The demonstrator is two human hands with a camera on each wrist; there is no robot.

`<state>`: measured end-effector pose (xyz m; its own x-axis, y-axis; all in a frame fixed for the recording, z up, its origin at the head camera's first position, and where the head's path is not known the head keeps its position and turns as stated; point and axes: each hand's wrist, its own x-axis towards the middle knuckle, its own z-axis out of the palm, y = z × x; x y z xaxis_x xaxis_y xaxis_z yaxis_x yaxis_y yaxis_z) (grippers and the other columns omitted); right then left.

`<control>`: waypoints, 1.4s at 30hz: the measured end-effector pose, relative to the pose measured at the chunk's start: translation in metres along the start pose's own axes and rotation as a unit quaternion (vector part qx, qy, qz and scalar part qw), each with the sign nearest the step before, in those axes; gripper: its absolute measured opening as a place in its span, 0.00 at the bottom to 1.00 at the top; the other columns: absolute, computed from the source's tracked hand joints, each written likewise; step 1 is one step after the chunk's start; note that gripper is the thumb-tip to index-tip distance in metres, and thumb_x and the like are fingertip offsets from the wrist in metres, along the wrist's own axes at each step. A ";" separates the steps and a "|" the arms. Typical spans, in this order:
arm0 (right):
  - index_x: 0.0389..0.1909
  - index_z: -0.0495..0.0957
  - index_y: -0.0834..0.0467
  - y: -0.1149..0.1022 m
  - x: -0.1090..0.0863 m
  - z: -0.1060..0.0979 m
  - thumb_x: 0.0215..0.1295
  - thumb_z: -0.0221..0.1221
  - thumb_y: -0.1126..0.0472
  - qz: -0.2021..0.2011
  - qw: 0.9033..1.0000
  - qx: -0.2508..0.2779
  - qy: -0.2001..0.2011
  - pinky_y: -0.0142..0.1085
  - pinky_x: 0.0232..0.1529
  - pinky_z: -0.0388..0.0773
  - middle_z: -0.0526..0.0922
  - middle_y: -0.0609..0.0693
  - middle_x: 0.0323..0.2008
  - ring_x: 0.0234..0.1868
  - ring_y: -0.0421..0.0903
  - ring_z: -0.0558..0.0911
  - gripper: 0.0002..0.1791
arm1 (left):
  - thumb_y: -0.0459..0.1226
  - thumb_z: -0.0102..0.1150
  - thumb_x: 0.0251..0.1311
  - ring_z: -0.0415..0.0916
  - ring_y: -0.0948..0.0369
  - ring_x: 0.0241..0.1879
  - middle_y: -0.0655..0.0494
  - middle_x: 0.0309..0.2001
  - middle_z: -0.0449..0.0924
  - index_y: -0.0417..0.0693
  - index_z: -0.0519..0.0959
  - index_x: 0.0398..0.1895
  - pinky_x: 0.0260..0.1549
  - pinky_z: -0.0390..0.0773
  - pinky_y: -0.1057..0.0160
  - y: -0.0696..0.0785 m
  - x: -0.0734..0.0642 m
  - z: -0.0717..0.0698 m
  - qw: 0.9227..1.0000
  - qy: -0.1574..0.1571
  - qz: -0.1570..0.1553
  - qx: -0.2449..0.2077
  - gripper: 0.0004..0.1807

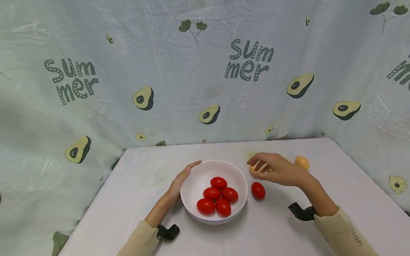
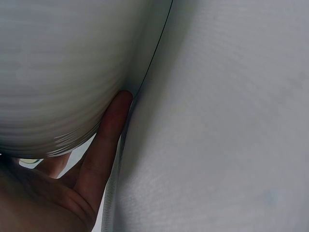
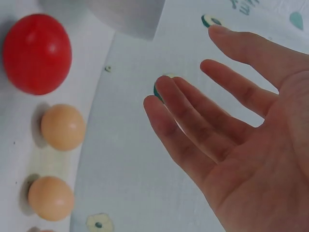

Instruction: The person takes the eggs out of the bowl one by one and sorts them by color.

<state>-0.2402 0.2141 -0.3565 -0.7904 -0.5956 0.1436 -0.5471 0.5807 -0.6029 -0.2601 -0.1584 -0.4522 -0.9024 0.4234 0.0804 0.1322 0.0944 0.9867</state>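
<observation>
A white bowl (image 1: 214,220) stands on the table with several glossy red egg-shaped pieces (image 1: 211,193) in it. My left hand (image 1: 179,182) rests along the bowl's left side, its fingers extended against the outer wall; up close, a fingertip touches low on the ribbed wall (image 2: 58,72). One more red piece (image 1: 258,191) lies on the table just right of the bowl. Above the table, my right hand (image 1: 282,169) hovers with loosely bent fingers and holds nothing. Below it in the head view are tan egg-like pieces (image 1: 254,171), partly hidden by the fingers.
Another orange-tan egg-like piece (image 1: 302,163) lies farther right, beyond the right wrist. A white cloth printed with avocados and lettering (image 1: 250,60) hangs behind the table (image 1: 153,167). Black wrist mounts (image 1: 302,212) stick out from both sleeves.
</observation>
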 end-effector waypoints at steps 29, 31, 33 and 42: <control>0.60 0.79 0.53 -0.087 0.099 0.046 0.66 0.68 0.61 -0.061 0.967 -0.033 -0.244 0.31 0.51 0.84 0.85 0.50 0.55 0.53 0.45 0.85 0.22 | 0.51 0.24 0.83 0.56 0.46 0.80 0.51 0.83 0.54 0.55 0.60 0.81 0.60 0.76 0.75 0.002 0.002 -0.001 1.000 -0.001 -0.010 -0.004 0.30; 0.61 0.78 0.53 -0.089 0.104 0.051 0.66 0.68 0.61 -0.052 0.961 -0.039 -0.268 0.30 0.50 0.83 0.85 0.51 0.54 0.51 0.42 0.85 0.23 | 0.50 0.24 0.83 0.58 0.45 0.78 0.50 0.83 0.54 0.53 0.60 0.81 0.56 0.77 0.76 0.002 0.003 -0.001 1.000 -0.003 -0.005 -0.011 0.30; 0.61 0.78 0.52 -0.090 0.109 0.056 0.66 0.68 0.61 -0.045 0.955 -0.049 -0.291 0.29 0.49 0.83 0.85 0.50 0.53 0.49 0.39 0.84 0.23 | 0.50 0.25 0.83 0.58 0.46 0.78 0.49 0.82 0.54 0.51 0.59 0.81 0.56 0.77 0.77 0.002 0.003 -0.001 1.000 -0.006 0.000 -0.020 0.30; 0.56 0.81 0.50 -0.097 0.125 0.064 0.67 0.66 0.62 -0.016 0.938 -0.083 -0.336 0.29 0.41 0.83 0.86 0.41 0.41 0.38 0.37 0.83 0.17 | 0.49 0.24 0.84 0.68 0.67 0.68 0.45 0.80 0.58 0.49 0.58 0.81 0.59 0.75 0.77 0.001 0.005 -0.002 0.999 -0.017 0.012 -0.025 0.30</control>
<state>-0.2681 0.0482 -0.3305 -0.4507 -0.7974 -0.4011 -0.6469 0.6015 -0.4687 -0.2647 -0.1579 -0.4501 -0.8847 0.4551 0.1007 0.1324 0.0382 0.9905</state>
